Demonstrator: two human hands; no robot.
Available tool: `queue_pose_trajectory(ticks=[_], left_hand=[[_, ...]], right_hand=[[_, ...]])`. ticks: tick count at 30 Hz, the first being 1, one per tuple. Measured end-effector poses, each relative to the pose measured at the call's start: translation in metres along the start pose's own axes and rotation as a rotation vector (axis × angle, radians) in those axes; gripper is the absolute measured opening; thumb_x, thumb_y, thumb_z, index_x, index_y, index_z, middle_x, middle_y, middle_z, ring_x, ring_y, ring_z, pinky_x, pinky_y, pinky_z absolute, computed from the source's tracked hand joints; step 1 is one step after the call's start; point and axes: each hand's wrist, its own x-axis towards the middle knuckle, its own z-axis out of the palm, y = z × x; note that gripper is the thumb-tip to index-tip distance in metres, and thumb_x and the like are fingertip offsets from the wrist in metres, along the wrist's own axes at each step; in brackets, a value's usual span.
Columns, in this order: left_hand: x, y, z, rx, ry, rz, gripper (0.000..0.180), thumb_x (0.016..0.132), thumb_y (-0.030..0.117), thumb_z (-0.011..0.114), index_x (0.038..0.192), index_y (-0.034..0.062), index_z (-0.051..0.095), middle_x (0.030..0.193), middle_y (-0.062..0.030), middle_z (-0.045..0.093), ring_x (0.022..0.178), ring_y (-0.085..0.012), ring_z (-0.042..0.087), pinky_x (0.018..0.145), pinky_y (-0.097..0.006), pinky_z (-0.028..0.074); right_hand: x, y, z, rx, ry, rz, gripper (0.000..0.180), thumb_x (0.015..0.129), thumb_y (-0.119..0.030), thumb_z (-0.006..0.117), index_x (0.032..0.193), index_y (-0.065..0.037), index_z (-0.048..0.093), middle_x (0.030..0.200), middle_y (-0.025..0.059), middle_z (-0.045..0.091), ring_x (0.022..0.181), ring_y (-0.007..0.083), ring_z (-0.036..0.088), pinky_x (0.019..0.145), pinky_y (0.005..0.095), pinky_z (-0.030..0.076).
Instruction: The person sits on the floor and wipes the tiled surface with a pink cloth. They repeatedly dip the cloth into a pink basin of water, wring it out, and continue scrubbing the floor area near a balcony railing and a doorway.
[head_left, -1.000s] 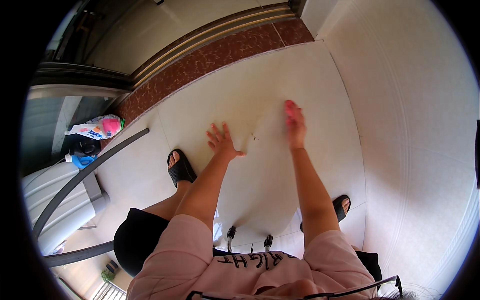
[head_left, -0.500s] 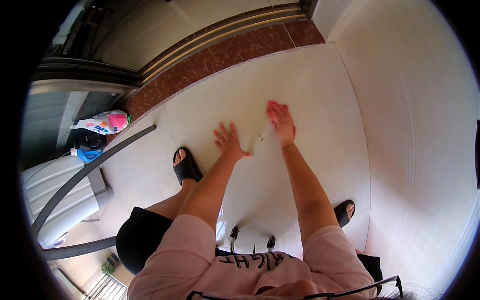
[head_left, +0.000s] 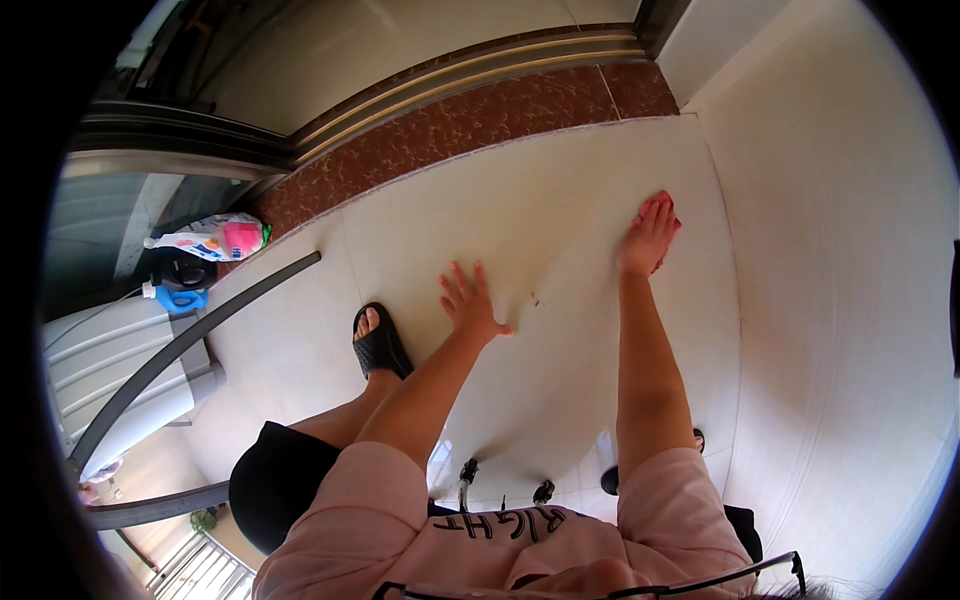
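My right hand (head_left: 645, 240) presses down on a crumpled pinkish-red cloth (head_left: 664, 203), which lies on the pale tiled floor (head_left: 590, 370) toward the right wall. Bits of the cloth stick out past the fingertips and along the hand's right side. My left hand (head_left: 470, 305) is spread on the floor with its fingers apart, and it holds nothing. Between the two hands, nearer the left one, are some small dark specks of debris (head_left: 537, 299).
A dark red marbled sill (head_left: 470, 130) with a sliding-door track crosses ahead. On the right rises a pale wall (head_left: 830, 200). At the left are a curved grey bar (head_left: 190, 335), a colourful bag (head_left: 215, 240) and a blue bottle (head_left: 180, 299). Small casters (head_left: 468, 470) stand beneath me.
My right hand has slid the cloth to the right, away from the specks and closer to the wall. My left hand stays spread on the floor. The view has shifted slightly.
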Motion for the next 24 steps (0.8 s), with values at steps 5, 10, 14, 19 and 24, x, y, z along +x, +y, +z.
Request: queue_pose_trajectory(ticks=[5, 10, 14, 19, 24], left_hand=[[-0.001, 0.002, -0.006, -0.007, -0.007, 0.004, 0.143, 0.051, 0.048, 0.088, 0.15, 0.0138, -0.01, 0.151, -0.0284, -0.018, 0.138, -0.0535, -0.008, 0.106, -0.063, 0.02], [0.001, 0.001, -0.005, 0.01, -0.042, -0.008, 0.147, 0.05, 0.051, 0.088, 0.148, 0.012, -0.014, 0.15, -0.0283, -0.021, 0.137, -0.0541, -0.01, 0.107, -0.063, 0.018], [0.003, 0.002, -0.002, -0.007, -0.04, 0.0, 0.146, 0.05, 0.05, 0.088, 0.149, 0.012, -0.013, 0.149, -0.0294, -0.022, 0.136, -0.055, -0.011, 0.107, -0.064, 0.018], [0.002, 0.0, 0.002, -0.039, -0.019, 0.032, 0.145, 0.05, 0.048, 0.088, 0.149, 0.0121, -0.011, 0.149, -0.0292, -0.023, 0.136, -0.0549, -0.011, 0.107, -0.064, 0.017], [0.0, -0.004, 0.006, -0.05, 0.02, 0.038, 0.145, 0.049, 0.049, 0.088, 0.149, 0.015, -0.012, 0.15, -0.027, -0.021, 0.137, -0.0536, -0.011, 0.106, -0.064, 0.018]], right_hand=[[0.017, -0.042, 0.037, -0.21, -0.031, -0.177, 0.053, 0.089, -0.02, 0.049, 0.137, 0.002, 0.04, 0.148, 0.0182, 0.031, 0.135, 0.0336, 0.031, 0.115, 0.0468, 0.018], [0.027, -0.103, 0.071, -0.126, -0.174, -0.384, 0.057, 0.089, -0.026, 0.048, 0.138, 0.002, 0.038, 0.148, 0.0173, 0.032, 0.137, 0.0328, 0.026, 0.117, 0.0448, 0.013], [0.016, -0.146, 0.09, 0.045, -0.289, -0.567, 0.059, 0.086, -0.023, 0.054, 0.139, -0.002, 0.038, 0.148, 0.0126, 0.033, 0.138, 0.0297, 0.028, 0.116, 0.0439, 0.016], [-0.019, -0.157, 0.091, 0.262, -0.453, -0.734, 0.054, 0.081, -0.007, 0.055, 0.134, -0.006, 0.046, 0.145, 0.0087, 0.038, 0.136, 0.0269, 0.031, 0.113, 0.0434, 0.024], [-0.066, -0.147, 0.058, 0.586, -0.487, -0.757, 0.043, 0.075, 0.004, 0.053, 0.116, -0.003, 0.059, 0.126, 0.0092, 0.056, 0.117, 0.0261, 0.052, 0.1, 0.0372, 0.041]])
